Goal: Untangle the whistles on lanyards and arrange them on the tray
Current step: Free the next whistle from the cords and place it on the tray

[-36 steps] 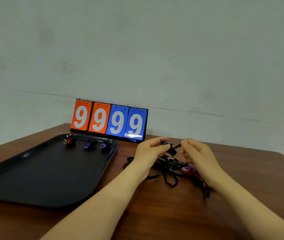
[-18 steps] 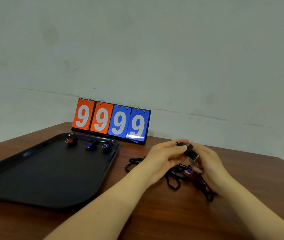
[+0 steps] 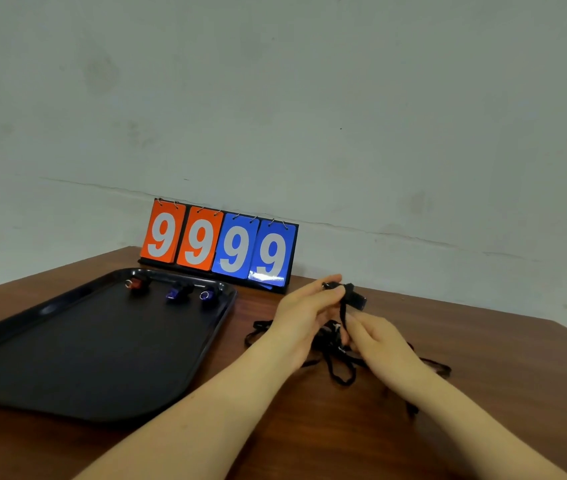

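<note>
**Hands at the lanyard tangle, black whistle lifted**

Left hand (image 3: 304, 308) is raised above the table (image 3: 482, 358), thumb and fingers pinching a black whistle (image 3: 353, 296) at its left end. The whistle sits level, clear of the tabletop, with a black cord dropping from it straight down into the tangle below. Right hand (image 3: 377, 342) is lower and just to the right, its fingers curled into the tangle of lanyards (image 3: 339, 365) and gripping cord there; exactly which strand it holds cannot be told, because the fingers cover the spot.

The tangle lies on the wood between and under the two hands. Black loops spread out of it to the left, toward the tray, to the front, and to the right past the right wrist. Whether more whistles are in the knot cannot be made out.

Black tray (image 3: 84, 358) lies on the left part of the table, well apart from the tangle. Three whistles stand in a row along its far edge: a red whistle (image 3: 134, 283) on the left, a blue whistle (image 3: 175, 292) in the middle, and a third whistle (image 3: 207, 295) with a shiny ring on the right. They are near each other but not touching.

Scoreboard (image 3: 219, 245) stands behind the tray at the table's far edge, showing two orange cards and two blue cards, each a 9. Behind it is a plain grey wall.
</note>
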{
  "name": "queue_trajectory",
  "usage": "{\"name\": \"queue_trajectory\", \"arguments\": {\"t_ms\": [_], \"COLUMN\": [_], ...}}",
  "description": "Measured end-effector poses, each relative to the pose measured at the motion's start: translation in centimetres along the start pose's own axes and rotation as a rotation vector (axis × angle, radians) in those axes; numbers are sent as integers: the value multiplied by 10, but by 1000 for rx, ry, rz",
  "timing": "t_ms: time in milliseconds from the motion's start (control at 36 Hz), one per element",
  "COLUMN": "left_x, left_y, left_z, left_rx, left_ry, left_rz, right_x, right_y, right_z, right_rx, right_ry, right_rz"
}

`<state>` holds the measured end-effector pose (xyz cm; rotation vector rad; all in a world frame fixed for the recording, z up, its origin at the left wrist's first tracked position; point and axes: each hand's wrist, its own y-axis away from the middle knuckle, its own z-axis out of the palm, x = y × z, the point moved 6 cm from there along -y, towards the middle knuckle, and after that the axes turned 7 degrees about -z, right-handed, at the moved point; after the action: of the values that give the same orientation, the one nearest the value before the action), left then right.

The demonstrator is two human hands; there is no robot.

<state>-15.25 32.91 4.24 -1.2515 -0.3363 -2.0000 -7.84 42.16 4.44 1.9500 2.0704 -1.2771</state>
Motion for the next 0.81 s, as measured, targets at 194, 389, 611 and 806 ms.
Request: {"name": "queue_trajectory", "arguments": {"t_ms": [194, 389, 611, 806], "left_x": [2, 6, -1, -2], "left_y": [0, -1, 5, 13], "left_z": [-4, -13, 7, 27], "left_rx": [65, 95, -70, -240], "left_ry": [-69, -80, -269, 80], "left_rz": [27, 35, -35, -152], "right_x": [-10, -7, 16, 23], "right_y": [1, -1, -2, -3], "right_z": [-7, -23, -40, -38], "right_rx": [44, 198, 351, 287], "right_ry": [8, -389, -754, -679], "right_rz": [-72, 46, 165, 161]}}
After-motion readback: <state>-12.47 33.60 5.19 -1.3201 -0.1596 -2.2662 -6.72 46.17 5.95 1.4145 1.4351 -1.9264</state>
